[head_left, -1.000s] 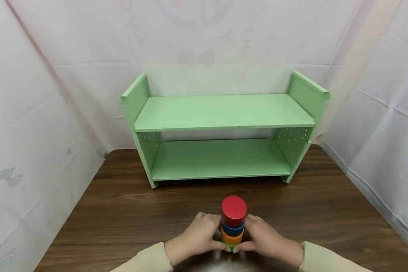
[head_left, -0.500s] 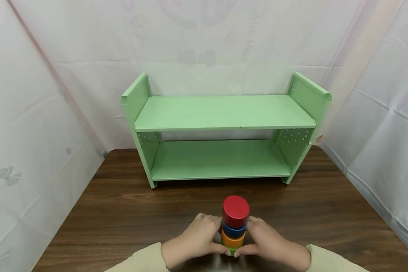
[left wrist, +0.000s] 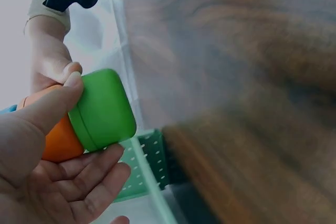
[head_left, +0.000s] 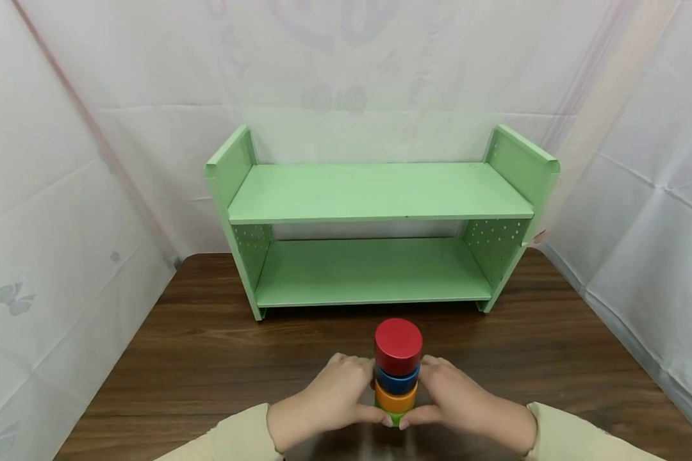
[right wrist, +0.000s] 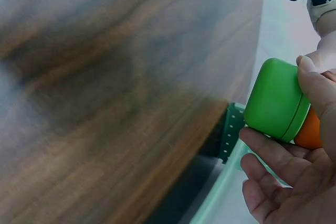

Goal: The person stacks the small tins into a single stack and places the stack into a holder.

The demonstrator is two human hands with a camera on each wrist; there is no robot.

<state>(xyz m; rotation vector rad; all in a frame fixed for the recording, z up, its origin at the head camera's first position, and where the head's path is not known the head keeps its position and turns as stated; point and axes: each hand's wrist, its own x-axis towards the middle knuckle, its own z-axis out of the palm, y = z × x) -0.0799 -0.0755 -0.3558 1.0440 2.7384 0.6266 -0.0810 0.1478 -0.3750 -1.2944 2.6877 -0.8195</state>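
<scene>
A stack of round cup-like pieces stands upright before me in the head view: red [head_left: 398, 346] on top, then blue [head_left: 397, 381], orange [head_left: 396, 400] and green [head_left: 396, 419] at the bottom. My left hand [head_left: 340, 394] holds the stack from the left, its thumb on the green piece. From the right my right hand [head_left: 452, 400] holds it too, thumb tip close to the other thumb. Both wrist views show fingers under or along the side of the green piece [left wrist: 105, 109], whose smooth base shows bare above the table. The red piece is hidden in both wrist views.
A light green two-tier shelf [head_left: 380, 191] stands behind the stack on the dark wooden table [head_left: 207, 358]. Its raised side panels [head_left: 521, 166] flank the upper board. White patterned cloth [head_left: 352, 77] hangs at the back and both sides.
Both hands and the stack first shift slightly toward me, then rise a little in the head view. The grip on the stack stays the same.
</scene>
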